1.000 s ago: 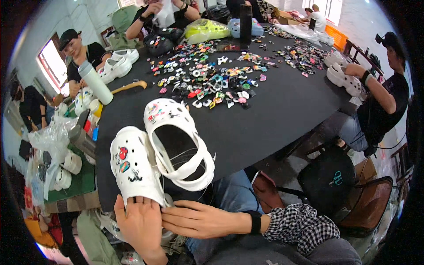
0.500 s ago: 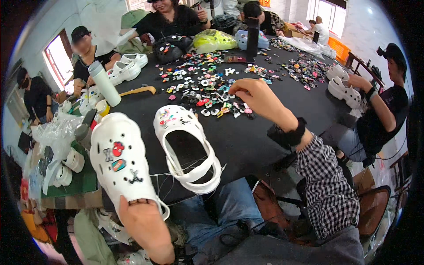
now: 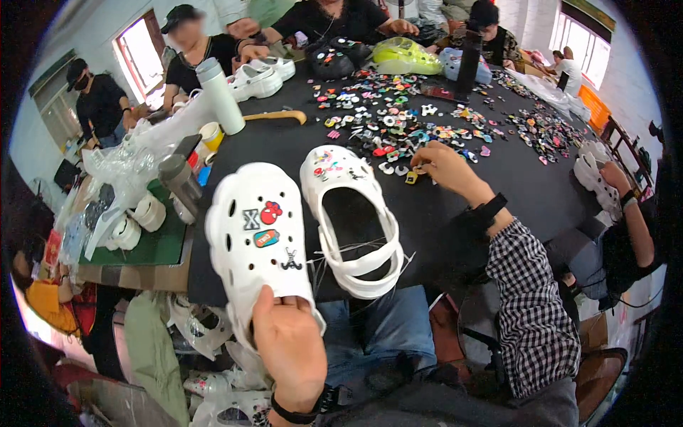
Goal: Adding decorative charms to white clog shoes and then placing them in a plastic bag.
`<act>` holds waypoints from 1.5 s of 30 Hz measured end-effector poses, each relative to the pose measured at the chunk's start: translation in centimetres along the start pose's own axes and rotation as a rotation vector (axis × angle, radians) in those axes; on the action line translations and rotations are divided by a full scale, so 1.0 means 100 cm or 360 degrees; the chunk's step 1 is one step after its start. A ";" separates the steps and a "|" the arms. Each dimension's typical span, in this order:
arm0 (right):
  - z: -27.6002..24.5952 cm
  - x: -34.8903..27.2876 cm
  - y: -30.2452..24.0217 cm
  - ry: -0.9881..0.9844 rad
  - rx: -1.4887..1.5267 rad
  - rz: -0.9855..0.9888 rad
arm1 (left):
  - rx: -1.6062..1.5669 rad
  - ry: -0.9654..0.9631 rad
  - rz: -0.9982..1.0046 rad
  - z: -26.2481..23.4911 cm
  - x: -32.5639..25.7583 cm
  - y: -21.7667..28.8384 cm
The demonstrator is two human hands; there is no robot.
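Your left hand (image 3: 288,341) gripped the heel end of a white clog (image 3: 260,238), fingers wrapped beneath and thumb pressed on top, so that the toe pointed toward twelve o'clock and the decorated upper faced you; held this way, the vent holes were open to view and four charms (image 3: 268,231) already sat in them. Your right hand (image 3: 445,162) reached out toward one o'clock and rested at the near edge of the spread of loose charms (image 3: 427,128), fingers curled down onto the black table (image 3: 512,178); whether they had pinched a piece could not be told, since the fingertips were hidden under the hand. The second white clog (image 3: 348,213) lay sole-down on the table just to the three o'clock side of the held one, its opening up and its strap toward you, a few charms (image 3: 329,162) fixed on its toe, kept close as the partner of the pair. At ten o'clock stood a tall white bottle (image 3: 220,96) beside a heap of clear plastic bags (image 3: 121,171) and a green mat (image 3: 160,245). At three o'clock another person's hand (image 3: 615,176) held a further white clog (image 3: 589,171); more people sat along the far side from eleven to one o'clock.
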State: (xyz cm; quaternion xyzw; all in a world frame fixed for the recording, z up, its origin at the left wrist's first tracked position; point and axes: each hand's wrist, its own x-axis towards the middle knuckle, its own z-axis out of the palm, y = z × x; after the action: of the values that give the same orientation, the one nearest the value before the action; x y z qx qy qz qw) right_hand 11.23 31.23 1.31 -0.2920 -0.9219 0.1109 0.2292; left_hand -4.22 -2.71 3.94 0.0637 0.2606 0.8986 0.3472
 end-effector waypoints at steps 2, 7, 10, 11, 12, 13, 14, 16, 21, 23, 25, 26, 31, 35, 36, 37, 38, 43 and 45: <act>0.001 0.003 -0.004 -0.0009 -0.0083 -0.0076 | -0.0030 0.0060 -0.0054 -0.013 -0.001 -0.003; -0.008 -0.005 0.001 -0.0055 -0.0025 0.0013 | -0.0153 0.0020 -0.0056 -0.013 0.002 -0.005; -0.013 -0.006 -0.013 -0.0115 0.0106 0.0137 | -0.0219 0.0109 -0.0112 -0.014 0.005 0.000; -0.011 -0.005 -0.015 -0.0119 0.0100 0.0119 | -0.0232 0.0112 -0.0098 -0.015 0.005 0.001; -0.009 -0.004 -0.013 -0.0091 0.0102 0.0113 | -0.0256 0.0106 -0.0123 -0.014 0.005 0.002; -0.008 -0.003 -0.013 -0.0063 0.0104 0.0107 | -0.0279 0.0099 -0.0149 -0.014 0.006 0.002; -0.007 -0.004 -0.014 -0.0060 0.0144 0.0113 | -0.0291 0.0093 -0.0146 -0.014 0.005 0.003; -0.005 -0.004 -0.007 -0.0002 0.0134 0.0124 | -0.0247 0.0076 -0.0149 -0.017 0.004 0.002; -0.008 -0.002 -0.002 0.0169 0.0175 0.0222 | -0.0333 0.0093 -0.0189 -0.020 0.006 0.005; -0.007 -0.002 0.010 0.0228 0.0235 0.0231 | -0.0295 0.0043 -0.0167 -0.019 0.005 0.004; -0.007 0.000 0.005 0.0276 0.0548 0.0308 | -0.0313 0.0053 -0.0135 -0.027 0.008 0.000; -0.009 0.001 -0.003 0.0267 0.0504 0.0470 | -0.0301 0.0039 -0.0112 -0.028 0.008 0.000; -0.004 0.001 0.024 0.0436 0.0923 0.0486 | -0.0287 -0.0051 -0.0103 -0.033 0.006 0.001; -0.008 0.001 0.010 0.0578 0.0749 0.0554 | -0.0257 -0.0030 -0.0126 -0.039 0.006 0.005; -0.009 0.000 0.008 0.0621 0.0671 0.0560 | -0.0270 -0.0056 -0.0154 -0.038 0.007 0.008; -0.009 0.001 0.011 0.0624 0.0626 0.0517 | -0.0269 -0.0066 -0.0169 -0.037 0.009 0.012; -0.009 0.000 0.012 0.0652 0.0609 0.0484 | -0.0277 -0.0089 -0.0222 -0.037 0.013 0.017; -0.013 0.003 0.011 0.0608 0.0642 0.0390 | -0.0227 -0.0082 -0.0239 -0.033 0.022 0.027; -0.013 0.005 0.009 0.0600 0.0706 0.0447 | -0.0174 -0.0038 -0.0216 -0.037 0.027 0.028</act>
State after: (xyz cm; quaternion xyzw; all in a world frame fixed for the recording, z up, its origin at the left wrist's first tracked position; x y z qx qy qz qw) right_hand 11.92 32.32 2.36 -0.3748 -0.7673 0.2836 0.4363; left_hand -9.01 -4.20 2.01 0.0375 0.2108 0.8850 0.4134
